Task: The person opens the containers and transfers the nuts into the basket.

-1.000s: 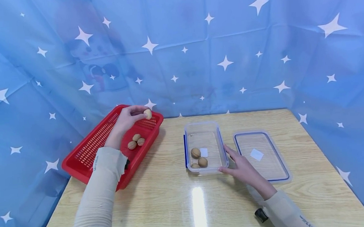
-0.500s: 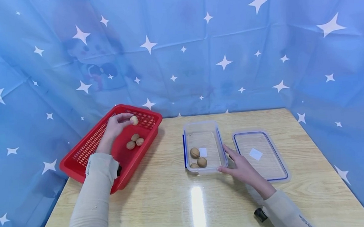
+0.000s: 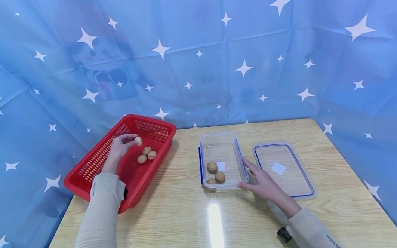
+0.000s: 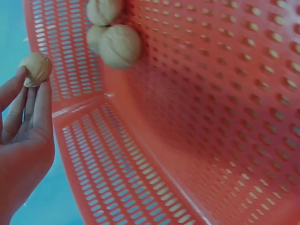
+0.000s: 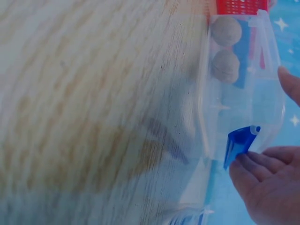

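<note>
My left hand (image 3: 119,147) pinches a walnut (image 3: 138,141) between thumb and fingertips, above the inside of a red plastic basket (image 3: 148,179). Below and right of it, three more walnuts (image 3: 146,150) lie together on the basket floor. In the left wrist view the held walnut (image 4: 37,69) shows clearly at the fingertips. My right hand (image 3: 263,184) rests against a clear lidless container (image 3: 220,151), thumb at the near right corner and fingers along the right side. Its fingertips touch a blue clasp (image 5: 241,143) in the right wrist view. Three walnuts (image 3: 220,177) sit near the container's front left.
Right of the container lies its clear lid (image 3: 289,179) with a blue seal and a white label. A white square (image 3: 221,166) shows in the container. The wooden table (image 3: 176,222) backs onto a blue starred curtain (image 3: 195,56).
My left hand has moved left and nearer with the walnut, from the basket's far right end to over its middle. My right hand and the container have stayed in place.
</note>
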The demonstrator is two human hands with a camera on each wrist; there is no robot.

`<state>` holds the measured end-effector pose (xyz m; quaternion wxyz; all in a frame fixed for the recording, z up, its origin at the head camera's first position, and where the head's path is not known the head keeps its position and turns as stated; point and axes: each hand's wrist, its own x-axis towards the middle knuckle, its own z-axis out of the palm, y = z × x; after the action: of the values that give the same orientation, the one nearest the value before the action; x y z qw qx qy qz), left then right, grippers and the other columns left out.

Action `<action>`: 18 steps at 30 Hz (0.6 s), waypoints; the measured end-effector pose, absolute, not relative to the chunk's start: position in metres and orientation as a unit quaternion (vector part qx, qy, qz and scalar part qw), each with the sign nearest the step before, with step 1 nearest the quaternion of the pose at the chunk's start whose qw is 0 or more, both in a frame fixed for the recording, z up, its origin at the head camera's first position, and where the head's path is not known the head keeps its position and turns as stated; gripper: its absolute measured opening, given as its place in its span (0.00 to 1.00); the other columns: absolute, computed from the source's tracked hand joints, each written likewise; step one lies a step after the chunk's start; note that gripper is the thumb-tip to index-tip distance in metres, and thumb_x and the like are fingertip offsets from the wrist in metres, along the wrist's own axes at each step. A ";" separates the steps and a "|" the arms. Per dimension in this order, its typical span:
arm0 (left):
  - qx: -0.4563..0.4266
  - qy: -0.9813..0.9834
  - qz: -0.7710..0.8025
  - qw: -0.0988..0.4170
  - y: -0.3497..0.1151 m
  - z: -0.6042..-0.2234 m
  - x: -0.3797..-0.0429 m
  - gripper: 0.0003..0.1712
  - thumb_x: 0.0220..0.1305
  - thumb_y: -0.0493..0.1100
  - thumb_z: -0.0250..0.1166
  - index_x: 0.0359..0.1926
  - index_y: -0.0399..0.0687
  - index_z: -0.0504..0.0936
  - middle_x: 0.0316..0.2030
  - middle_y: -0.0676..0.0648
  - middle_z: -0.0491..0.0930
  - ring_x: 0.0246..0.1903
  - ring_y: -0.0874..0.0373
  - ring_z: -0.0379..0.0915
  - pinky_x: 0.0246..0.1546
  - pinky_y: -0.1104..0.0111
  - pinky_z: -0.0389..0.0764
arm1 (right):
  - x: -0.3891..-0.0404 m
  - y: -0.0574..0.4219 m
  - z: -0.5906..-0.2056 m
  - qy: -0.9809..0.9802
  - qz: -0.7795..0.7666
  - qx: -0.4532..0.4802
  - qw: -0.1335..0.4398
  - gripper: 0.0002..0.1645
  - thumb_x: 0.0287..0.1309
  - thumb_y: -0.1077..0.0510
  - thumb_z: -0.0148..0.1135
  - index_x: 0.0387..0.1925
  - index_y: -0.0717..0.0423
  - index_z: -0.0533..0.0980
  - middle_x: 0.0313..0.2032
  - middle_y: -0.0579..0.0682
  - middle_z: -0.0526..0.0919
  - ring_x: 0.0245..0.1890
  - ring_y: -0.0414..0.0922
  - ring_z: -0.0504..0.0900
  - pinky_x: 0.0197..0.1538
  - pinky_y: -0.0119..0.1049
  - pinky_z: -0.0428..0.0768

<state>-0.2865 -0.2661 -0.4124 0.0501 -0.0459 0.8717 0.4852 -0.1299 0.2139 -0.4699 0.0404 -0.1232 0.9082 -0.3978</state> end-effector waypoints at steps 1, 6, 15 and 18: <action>-0.046 0.873 0.483 0.051 -0.267 -0.415 -0.287 0.26 0.72 0.46 0.60 0.66 0.41 0.72 0.64 0.35 0.71 0.61 0.43 0.66 0.65 0.50 0.72 | -0.130 0.215 -0.470 0.908 -0.399 -0.122 0.042 0.56 0.60 0.45 0.68 0.77 0.64 0.49 0.75 0.70 0.53 0.68 0.71 0.65 0.68 0.64 0.66; -0.050 0.875 0.480 0.050 -0.269 -0.423 -0.288 0.24 0.73 0.42 0.59 0.65 0.39 0.72 0.64 0.33 0.72 0.61 0.41 0.67 0.65 0.48 0.72 | -0.129 0.214 -0.470 0.907 -0.402 -0.119 0.047 0.56 0.60 0.45 0.68 0.77 0.63 0.48 0.75 0.69 0.52 0.68 0.71 0.64 0.69 0.64 0.65; -0.096 0.864 0.482 0.107 -0.268 -0.428 -0.288 0.29 0.69 0.46 0.63 0.68 0.46 0.71 0.67 0.36 0.68 0.66 0.40 0.63 0.65 0.47 0.73 | -0.130 0.214 -0.469 0.909 -0.398 -0.118 0.044 0.57 0.60 0.44 0.68 0.77 0.63 0.49 0.75 0.70 0.53 0.68 0.71 0.65 0.68 0.64 0.66; -0.114 0.857 0.486 0.126 -0.270 -0.433 -0.289 0.30 0.68 0.47 0.64 0.69 0.48 0.71 0.68 0.38 0.67 0.66 0.41 0.63 0.64 0.47 0.74 | -0.130 0.214 -0.469 0.908 -0.400 -0.118 0.046 0.56 0.60 0.45 0.68 0.77 0.63 0.49 0.75 0.70 0.53 0.68 0.71 0.64 0.69 0.65 0.65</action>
<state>-0.2886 -0.2700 -0.4333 0.1263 -0.1140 0.8574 0.4857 -0.1296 0.2138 -0.4693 0.0460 -0.1177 0.9077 -0.4001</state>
